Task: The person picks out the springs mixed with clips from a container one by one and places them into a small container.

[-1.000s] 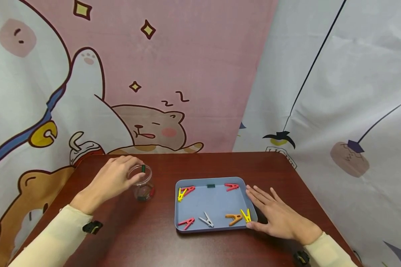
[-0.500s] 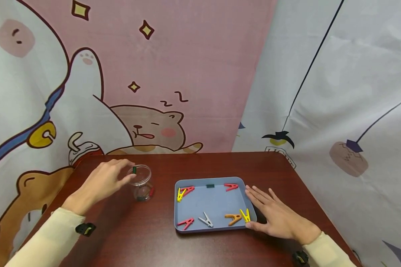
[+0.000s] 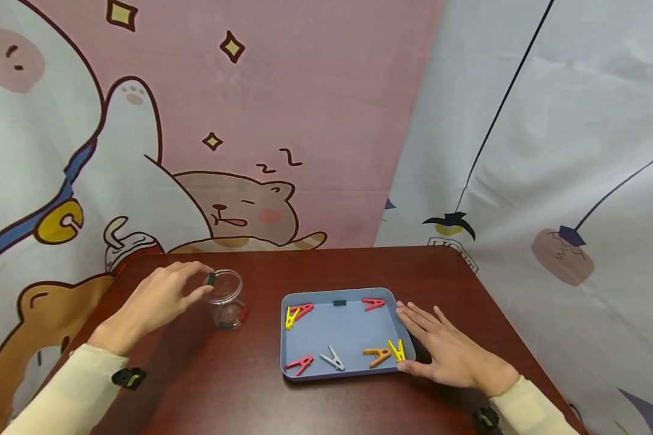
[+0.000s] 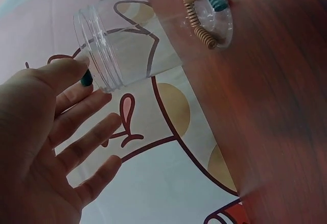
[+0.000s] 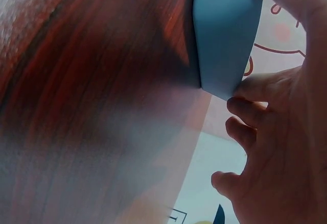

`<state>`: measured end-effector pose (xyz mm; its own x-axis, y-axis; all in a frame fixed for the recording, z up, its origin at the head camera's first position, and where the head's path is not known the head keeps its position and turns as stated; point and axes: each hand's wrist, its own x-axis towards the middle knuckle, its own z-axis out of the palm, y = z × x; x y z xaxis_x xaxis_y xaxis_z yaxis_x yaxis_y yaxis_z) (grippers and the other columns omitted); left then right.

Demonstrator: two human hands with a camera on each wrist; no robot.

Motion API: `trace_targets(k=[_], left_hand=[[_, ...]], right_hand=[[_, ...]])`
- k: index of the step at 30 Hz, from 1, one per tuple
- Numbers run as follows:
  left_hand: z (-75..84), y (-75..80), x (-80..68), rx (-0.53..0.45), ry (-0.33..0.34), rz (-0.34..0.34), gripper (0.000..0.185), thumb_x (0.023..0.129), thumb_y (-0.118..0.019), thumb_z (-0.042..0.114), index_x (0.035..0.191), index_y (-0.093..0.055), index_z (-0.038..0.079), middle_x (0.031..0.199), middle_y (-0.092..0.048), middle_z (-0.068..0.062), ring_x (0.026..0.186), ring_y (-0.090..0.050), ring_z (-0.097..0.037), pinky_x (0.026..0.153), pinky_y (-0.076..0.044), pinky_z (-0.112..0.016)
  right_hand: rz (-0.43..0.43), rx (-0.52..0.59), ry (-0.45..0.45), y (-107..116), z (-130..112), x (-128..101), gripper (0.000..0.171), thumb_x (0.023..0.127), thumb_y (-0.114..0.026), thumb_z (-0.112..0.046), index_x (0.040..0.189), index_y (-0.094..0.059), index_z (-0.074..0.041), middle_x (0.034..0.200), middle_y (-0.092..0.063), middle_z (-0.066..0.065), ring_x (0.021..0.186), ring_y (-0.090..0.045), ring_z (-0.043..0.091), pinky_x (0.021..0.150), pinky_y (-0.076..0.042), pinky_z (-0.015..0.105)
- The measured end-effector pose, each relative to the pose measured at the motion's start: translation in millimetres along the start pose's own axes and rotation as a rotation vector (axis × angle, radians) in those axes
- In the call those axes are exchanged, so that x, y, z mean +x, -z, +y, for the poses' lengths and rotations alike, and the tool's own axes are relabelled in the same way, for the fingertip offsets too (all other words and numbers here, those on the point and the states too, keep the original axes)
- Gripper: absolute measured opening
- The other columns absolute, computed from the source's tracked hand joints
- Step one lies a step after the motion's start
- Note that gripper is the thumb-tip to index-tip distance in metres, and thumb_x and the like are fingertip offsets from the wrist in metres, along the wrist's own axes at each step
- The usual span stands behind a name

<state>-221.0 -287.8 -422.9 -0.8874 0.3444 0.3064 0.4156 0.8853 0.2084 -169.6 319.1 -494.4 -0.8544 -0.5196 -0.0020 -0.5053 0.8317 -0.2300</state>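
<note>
Since a moment ago the left hand (image 3: 158, 299) has drawn back slightly, pinching a green clip (image 3: 211, 278) at the rim of the jar (image 3: 225, 299); releasing it inside seems next. Right hand (image 3: 448, 353), fingers flat, steadies the tray (image 3: 337, 329) on the worktop (image 3: 250, 386).

On a dark red-brown table (image 3: 315, 266), the left hand (image 3: 158, 299) pinches a small green clip (image 3: 211, 278) at the rim of a clear jar (image 3: 225, 299), which has what look like a few more clips at its bottom. The right hand (image 3: 446, 350) lies flat with spread fingers against the right side of a blue tray (image 3: 337, 326). In the tray lie a yellow (image 3: 289, 317) and a red clip (image 3: 303, 310) together, a green one (image 3: 338, 302), a red one (image 3: 372, 303), a red one (image 3: 299, 364), a white one (image 3: 332, 359), an orange one (image 3: 376, 356) and a yellow one (image 3: 397, 350). Cartoon-printed cloth (image 3: 250, 121) hangs behind.
</note>
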Motion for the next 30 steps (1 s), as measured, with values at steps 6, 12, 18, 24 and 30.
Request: trace_targets(k=[6, 12, 18, 24, 30], left_hand=[[-0.7, 0.8, -1.0, -0.005, -0.008, -0.001, 0.039, 0.107, -0.087, 0.034, 0.138, -0.079, 0.011, 0.134, -0.085, -0.018, 0.116, -0.083, -0.042, 0.094, -0.067, -0.065], [-0.3, 1.1, -0.9, -0.004, -0.010, 0.002, 0.039, 0.107, -0.087, 0.034, 0.137, -0.079, 0.011, 0.134, -0.085, -0.018, 0.118, -0.083, -0.043, 0.096, -0.066, -0.066], [-0.5, 0.3, -0.8, -0.006, -0.013, 0.011, 0.037, 0.106, -0.088, 0.032, 0.136, -0.080, 0.012, 0.133, -0.085, -0.017, 0.118, -0.084, -0.042, 0.096, -0.066, -0.066], [-1.3, -0.4, 0.1, -0.017, -0.031, 0.028, 0.037, 0.104, -0.090, 0.029, 0.136, -0.080, 0.013, 0.131, -0.087, -0.014, 0.119, -0.084, -0.041, 0.097, -0.066, -0.066], [-1.1, 0.0, 0.4, -0.014, -0.033, 0.032, 0.038, 0.104, -0.091, 0.029, 0.136, -0.080, 0.012, 0.131, -0.087, -0.014, 0.119, -0.084, -0.041, 0.097, -0.067, -0.065]], right_hand=[[-0.009, 0.002, -0.014, 0.9, -0.7, 0.4, 0.112, 0.100, -0.072, -0.083, 0.182, -0.040, -0.014, 0.192, -0.038, 0.006, 0.177, -0.038, 0.043, 0.135, -0.024, 0.088], [-0.006, 0.001, -0.013, 0.9, -1.2, 0.5, 0.112, 0.100, -0.073, -0.082, 0.182, -0.040, -0.013, 0.191, -0.039, 0.006, 0.177, -0.038, 0.043, 0.135, -0.024, 0.088], [-0.008, 0.008, -0.013, 0.7, -2.1, -0.1, 0.113, 0.100, -0.070, -0.085, 0.182, -0.040, -0.014, 0.192, -0.038, 0.006, 0.177, -0.038, 0.042, 0.135, -0.025, 0.088], [-0.010, 0.019, -0.013, 1.3, -2.8, -0.3, 0.113, 0.100, -0.071, -0.084, 0.182, -0.040, -0.013, 0.192, -0.038, 0.006, 0.177, -0.038, 0.042, 0.135, -0.024, 0.088], [-0.013, 0.025, -0.012, 2.5, -2.5, 0.2, 0.113, 0.100, -0.072, -0.084, 0.182, -0.039, -0.014, 0.192, -0.037, 0.007, 0.177, -0.037, 0.043, 0.134, -0.025, 0.088]])
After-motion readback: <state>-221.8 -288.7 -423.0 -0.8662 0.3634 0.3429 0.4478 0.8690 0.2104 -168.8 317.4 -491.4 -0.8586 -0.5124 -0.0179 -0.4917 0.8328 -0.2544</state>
